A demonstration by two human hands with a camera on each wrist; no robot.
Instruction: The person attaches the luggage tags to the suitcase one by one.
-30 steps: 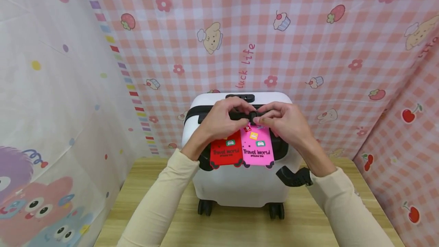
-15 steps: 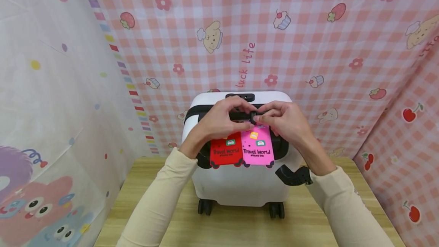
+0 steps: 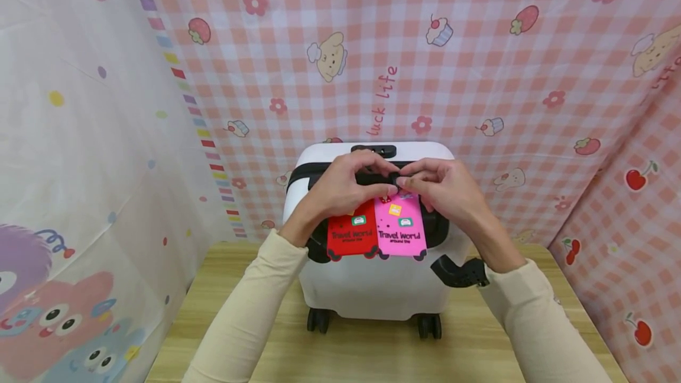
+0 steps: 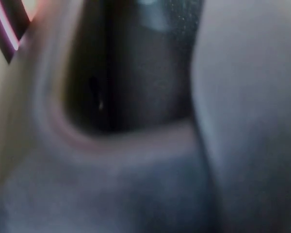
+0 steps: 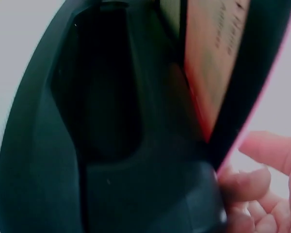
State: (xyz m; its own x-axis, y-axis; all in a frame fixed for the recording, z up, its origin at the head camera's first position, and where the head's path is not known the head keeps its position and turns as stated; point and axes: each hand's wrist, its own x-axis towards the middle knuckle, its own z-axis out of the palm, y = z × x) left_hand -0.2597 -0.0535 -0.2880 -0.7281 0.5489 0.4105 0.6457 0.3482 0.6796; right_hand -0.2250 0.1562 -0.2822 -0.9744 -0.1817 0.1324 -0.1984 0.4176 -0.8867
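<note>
A white suitcase (image 3: pixel 372 291) stands upright, with a red luggage tag (image 3: pixel 351 235) and a pink luggage tag (image 3: pixel 401 235) hanging side by side from its black handle (image 3: pixel 369 179). My right hand (image 3: pixel 447 191) pinches the pink tag's short black strap (image 3: pixel 394 178) at the handle. From the other side, my left hand (image 3: pixel 348 185) arches over the handle, its thumb and fingertips pinching at the same strap. The fingertips hide most of the strap. In the right wrist view, the pink tag's back shows a printed name card (image 5: pixel 211 63), with fingers (image 5: pixel 245 187) beside it. The left wrist view is blurred.
The suitcase's black wheels (image 3: pixel 429 325) rest on a wood-grain table (image 3: pixel 372 359). A pink checked cloth (image 3: pixel 372 46) hangs close behind it. Pale patterned cloths stand at both sides. A black wrist mount (image 3: pixel 457 272) juts from the right sleeve.
My left thumb has slid slightly right, over the strap's base. Less of the strap shows between the fingertips. The tags and suitcase have stayed in place.
</note>
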